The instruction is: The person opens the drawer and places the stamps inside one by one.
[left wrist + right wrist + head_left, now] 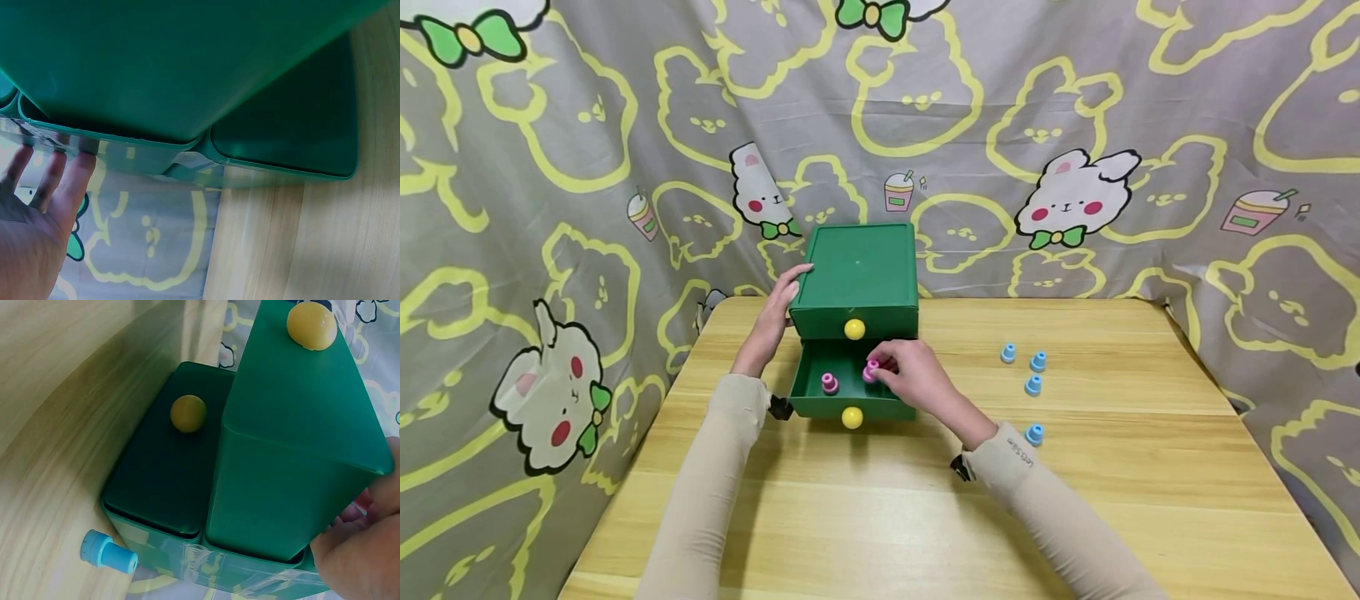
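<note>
A green cabinet [861,267] stands on the table with its middle drawer [842,408] pulled out by a yellow knob [852,417]. My left hand [772,321] rests on the cabinet's left side, its fingers extended along the wall in the left wrist view. Over the right part of the pulled-out drawer, my right hand [917,377] pinches a small pink peg [871,370] between thumb and fingers. Another pink peg [829,383] stands inside the drawer towards the left. In the right wrist view, the drawer wall hides most of the right fingertips.
Several blue pegs [1033,385] stand on the wooden table [1112,467] right of the cabinet. The top drawer front [820,322] and the lowest drawer front [169,462] are flush with the cabinet. A patterned curtain [962,108] hangs behind and to the sides.
</note>
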